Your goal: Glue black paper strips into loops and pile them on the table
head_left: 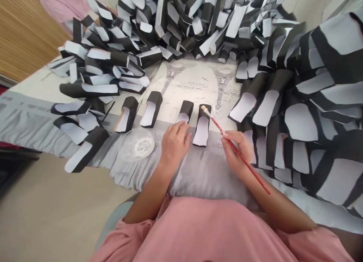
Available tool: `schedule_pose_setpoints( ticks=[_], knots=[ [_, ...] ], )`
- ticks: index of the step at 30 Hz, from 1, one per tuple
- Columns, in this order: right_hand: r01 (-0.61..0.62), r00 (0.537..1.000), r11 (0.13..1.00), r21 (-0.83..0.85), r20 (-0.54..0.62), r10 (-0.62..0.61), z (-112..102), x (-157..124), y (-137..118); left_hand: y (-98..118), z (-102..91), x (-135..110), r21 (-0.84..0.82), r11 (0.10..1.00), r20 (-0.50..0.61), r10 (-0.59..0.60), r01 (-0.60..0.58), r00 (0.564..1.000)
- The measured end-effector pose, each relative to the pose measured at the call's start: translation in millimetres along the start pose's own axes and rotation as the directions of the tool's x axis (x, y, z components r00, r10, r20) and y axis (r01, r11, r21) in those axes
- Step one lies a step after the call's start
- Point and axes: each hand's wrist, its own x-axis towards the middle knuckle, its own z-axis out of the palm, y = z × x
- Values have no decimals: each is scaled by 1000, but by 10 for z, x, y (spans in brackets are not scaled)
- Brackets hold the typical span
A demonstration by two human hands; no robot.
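Note:
My right hand (236, 148) is closed round a thin red-handled brush (235, 148), whose pale bristle tip touches the top of a black-and-white folded piece (202, 130) lying in front of me. My left hand (175, 141) rests with curled fingers on the neighbouring black-and-white piece (185, 112), pressing its lower end. Two more such pieces (151, 107) lie in a row to the left on the cloth-covered table.
A clear round lid with white paste (136, 145) sits left of my left hand. Big heaps of black-and-white pieces (297, 95) ring the table at the back, left and right. The cloth (195, 80) bears tower prints. A person in pink (65, 5) is at the far left.

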Motion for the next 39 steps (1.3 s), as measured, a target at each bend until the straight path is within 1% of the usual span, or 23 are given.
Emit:
schedule_pose_setpoints(
  ticks=[1, 2, 4, 5, 7, 8, 10, 13, 16, 18, 20, 22, 24, 27, 33, 35, 39],
  knots=[
    [-26, 999, 1000, 4, -25, 26, -8, 9, -2, 49, -21, -11, -24, 999, 20, 49, -49, 999],
    [-47, 998, 999, 5, -50, 47, -20, 22, -8, 94, -36, -22, -47, 994, 68, 102, -99, 993],
    [-72, 994, 997, -2, -87, 71, -60, 68, -41, 166, -48, -42, -68, 983, 218, 184, -173, 958],
    [-82, 992, 997, -9, -94, 81, -88, 105, -72, 191, -45, -50, -60, 980, 297, 199, -190, 934],
    [-93, 994, 995, -36, -68, 90, -154, 214, -169, 217, -25, -58, -17, 981, 425, 184, -196, 886],
    [-87, 996, 994, -59, -40, 84, -185, 286, -235, 219, -12, -60, 8, 981, 467, 166, -191, 869],
    [-46, 998, 991, -128, 33, 51, -218, 462, -386, 207, 17, -65, 54, 983, 513, 124, -176, 850],
    [42, 990, 969, -244, 142, -7, -143, 760, -585, 176, 49, -83, 112, 984, 533, 56, -136, 844],
    [123, 963, 945, -304, 266, -39, 92, 1015, -645, 169, 58, -103, 100, 989, 537, 42, -113, 843],
    [173, 920, 927, -332, 391, -31, 290, 1132, -605, 184, 52, -106, 73, 990, 540, 60, -117, 840],
    [204, 863, 903, -377, 505, 15, 477, 1204, -537, 208, 41, -99, 58, 990, 547, 75, -128, 834],
    [224, 816, 878, -423, 574, 68, 626, 1233, -476, 230, 29, -88, 53, 989, 544, 89, -140, 834],
    [240, 789, 859, -452, 606, 99, 726, 1228, -436, 245, 19, -78, 51, 987, 533, 104, -155, 840],
    [264, 768, 846, -463, 632, 106, 797, 1190, -404, 257, 1, -69, 46, 984, 528, 120, -170, 841],
    [296, 768, 804, -516, 629, 121, 834, 1145, -349, 263, -16, -69, -29, 997, 515, 81, -77, 853],
    [296, 763, 800, -522, 633, 131, 845, 1143, -335, 260, -8, -74, -35, 996, 514, 89, -83, 853],
    [281, 745, 803, -525, 647, 162, 870, 1137, -323, 250, 11, -81, 4, 991, 527, 113, -135, 843]
  ],
)
